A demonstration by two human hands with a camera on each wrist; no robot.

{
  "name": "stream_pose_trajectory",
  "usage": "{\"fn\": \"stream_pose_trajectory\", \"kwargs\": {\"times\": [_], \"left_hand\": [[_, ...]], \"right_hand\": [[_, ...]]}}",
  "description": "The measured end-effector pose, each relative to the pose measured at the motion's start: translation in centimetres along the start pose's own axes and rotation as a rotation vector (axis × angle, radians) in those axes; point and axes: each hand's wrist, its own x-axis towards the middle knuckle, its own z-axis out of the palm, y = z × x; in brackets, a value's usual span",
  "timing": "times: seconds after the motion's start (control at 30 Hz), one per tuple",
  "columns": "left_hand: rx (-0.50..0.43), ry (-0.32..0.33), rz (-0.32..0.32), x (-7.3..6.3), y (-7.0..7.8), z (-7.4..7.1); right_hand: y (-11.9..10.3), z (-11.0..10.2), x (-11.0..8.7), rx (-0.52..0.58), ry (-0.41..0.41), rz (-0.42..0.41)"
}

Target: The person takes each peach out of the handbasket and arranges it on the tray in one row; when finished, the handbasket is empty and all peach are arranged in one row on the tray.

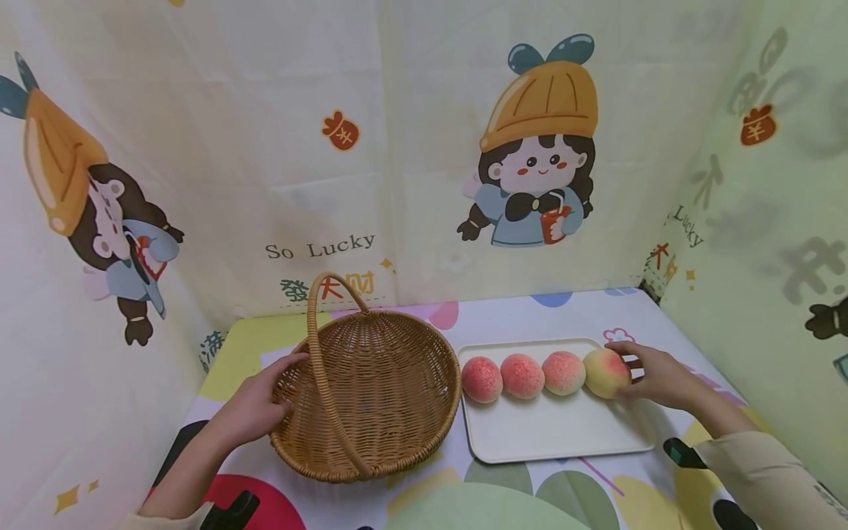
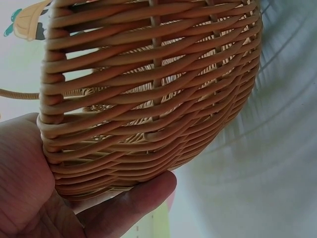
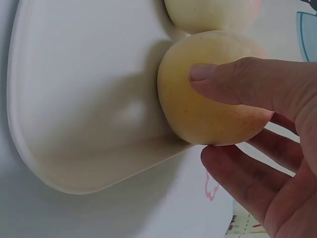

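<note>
My left hand holds the left rim of a round brown wicker basket. The basket has a tall arched handle and tilts with its inside toward me. In the left wrist view, fingers press against its woven wall and the thumb side lies at the rim. On a white tray, my right hand grips the rightmost peach, a yellow one with a red blush. Its thumb lies across the peach in the right wrist view, with the other fingers around the far side.
Three pinker peaches sit in a row on the tray, left of the held one. The tray's left edge is close beside the basket. A patterned cloth covers the table, and printed curtains enclose it at the back and sides.
</note>
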Motion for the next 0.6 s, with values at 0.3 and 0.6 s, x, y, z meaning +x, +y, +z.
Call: {"fn": "stream_pose_trajectory", "kwargs": {"times": [0.3,0.6], "left_hand": [[-0.007,0.000,0.004,-0.08,-0.18,0.05],[0.004,-0.010,0.036,0.21,0.00,-0.35]], "right_hand": [[-0.09,0.08,0.14,-0.002,-0.003,0.006],[-0.52,-0.44,0.55,-0.028,-0.040,-0.030]]}}
